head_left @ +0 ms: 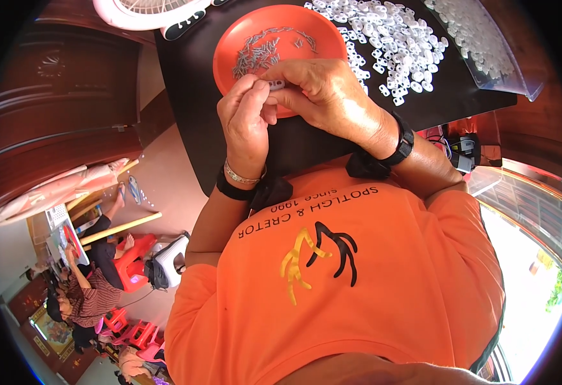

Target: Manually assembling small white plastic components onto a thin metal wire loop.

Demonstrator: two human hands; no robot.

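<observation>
A small white oval plastic piece with holes (276, 85) is pinched between the fingertips of both my hands. My left hand (245, 122) grips its left end, fingers curled. My right hand (329, 96) closes thumb and forefinger on the other end. Both hands are over the near part of a round orange-red plate (329, 38). Many small grey metal pieces, apparently screws (258, 54), lie in that plate. To its right, a big pile of similar white plastic pieces (399, 48) spreads across the black table (194, 96). My fingers partly hide the held piece.
A clear plastic bin (512, 80) of white pieces stands at the table's right edge. Beyond the far left edge is a pink-rimmed round object (123, 16) beside a black-and-white thing (184, 25). Left, another person (95, 295) is near red stools (136, 260). Cables (451, 144) lie at right.
</observation>
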